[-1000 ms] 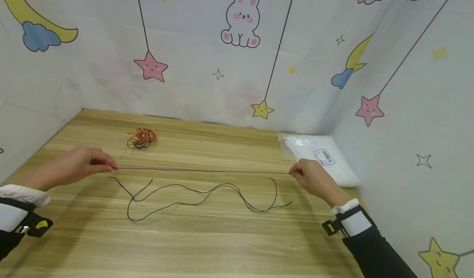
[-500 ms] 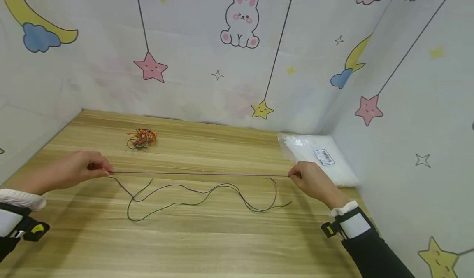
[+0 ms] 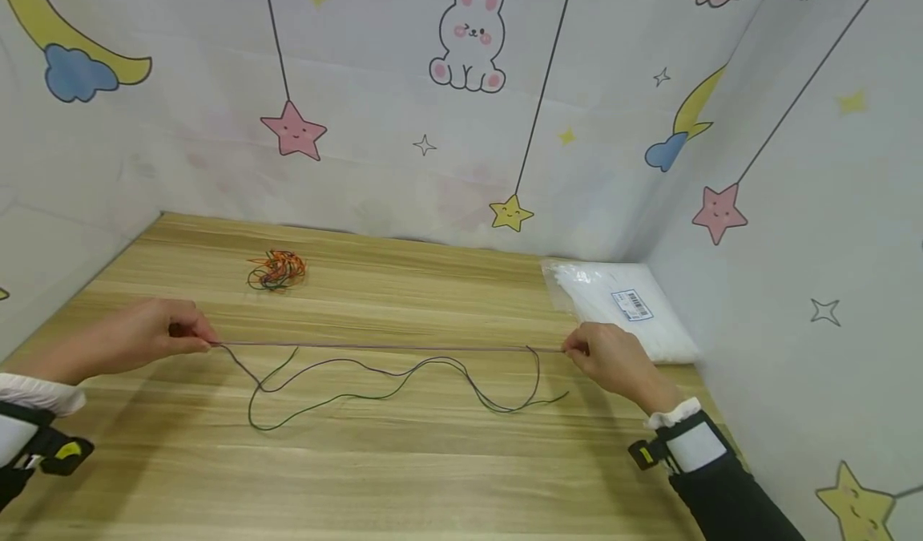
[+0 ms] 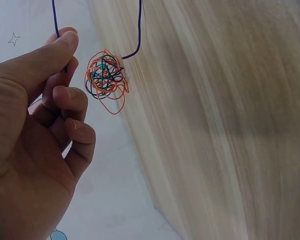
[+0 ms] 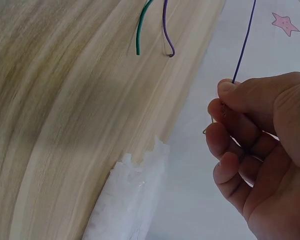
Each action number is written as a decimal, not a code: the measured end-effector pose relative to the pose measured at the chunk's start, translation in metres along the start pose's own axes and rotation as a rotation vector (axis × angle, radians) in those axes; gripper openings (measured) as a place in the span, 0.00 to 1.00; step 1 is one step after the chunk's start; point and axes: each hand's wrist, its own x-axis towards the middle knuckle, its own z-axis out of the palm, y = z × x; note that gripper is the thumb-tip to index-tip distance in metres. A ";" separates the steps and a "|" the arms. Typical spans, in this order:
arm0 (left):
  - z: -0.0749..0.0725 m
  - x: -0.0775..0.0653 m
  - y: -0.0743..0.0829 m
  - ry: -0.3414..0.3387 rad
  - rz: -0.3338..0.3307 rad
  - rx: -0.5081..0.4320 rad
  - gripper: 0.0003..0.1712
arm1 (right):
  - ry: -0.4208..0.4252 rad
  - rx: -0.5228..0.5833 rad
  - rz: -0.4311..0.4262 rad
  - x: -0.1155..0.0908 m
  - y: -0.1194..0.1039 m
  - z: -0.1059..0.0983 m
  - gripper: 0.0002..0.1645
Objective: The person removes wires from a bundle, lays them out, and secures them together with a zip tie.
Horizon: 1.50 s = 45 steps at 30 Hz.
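A thin purple wire [image 3: 389,347] runs straight and taut between the two hands, above the wooden table. My left hand [image 3: 155,331] pinches one end between thumb and forefinger, and the short tip pokes out below the thumb in the left wrist view. At the other end, my right hand [image 3: 613,361] pinches the wire the same way, its remaining fingers loosely curled in the right wrist view. Just nearer to me, a second purple wire [image 3: 346,360] and a green wire [image 3: 317,404] lie in wavy curves on the table, crossing each other.
Toward the back left sits a tangled bundle of orange, green and purple wire [image 3: 280,270]. A white plastic package [image 3: 627,304] with a barcode label lies at the back right, beyond the right hand. Patterned white curtains [image 3: 360,180] border the wooden table [image 3: 404,477].
Both hands have come slightly toward me and lower in the head view, bringing the taut purple wire closer to the wires on the table. Those wires have not moved.
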 end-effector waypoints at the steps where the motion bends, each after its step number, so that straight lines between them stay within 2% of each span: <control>1: 0.001 0.000 -0.001 -0.001 0.002 -0.001 0.08 | 0.000 -0.003 -0.002 -0.001 0.000 0.000 0.04; 3: 0.002 -0.001 -0.002 -0.016 -0.001 -0.012 0.08 | -0.003 -0.009 -0.005 -0.003 0.000 0.000 0.05; 12: 0.007 -0.007 -0.006 -0.007 0.049 -0.075 0.11 | -0.017 0.013 -0.004 -0.010 -0.001 0.004 0.05; 19: 0.014 -0.012 -0.014 0.009 0.153 -0.085 0.13 | -0.026 0.034 -0.001 -0.015 -0.005 0.009 0.05; 25: 0.018 -0.013 -0.014 -0.029 0.101 -0.075 0.11 | -0.022 0.033 -0.001 -0.016 -0.005 0.016 0.06; 32: 0.024 -0.013 -0.018 0.024 0.156 -0.068 0.14 | -0.025 0.053 0.000 -0.017 -0.002 0.023 0.06; 34: 0.025 -0.013 -0.018 0.016 0.150 -0.079 0.14 | -0.027 0.066 0.000 -0.018 -0.001 0.024 0.07; 41: 0.028 -0.011 -0.014 -0.079 0.040 -0.112 0.09 | -0.049 0.111 0.001 -0.020 -0.001 0.027 0.06; 45: 0.029 -0.009 -0.011 -0.110 0.017 -0.118 0.08 | -0.048 0.124 -0.017 -0.021 -0.001 0.030 0.06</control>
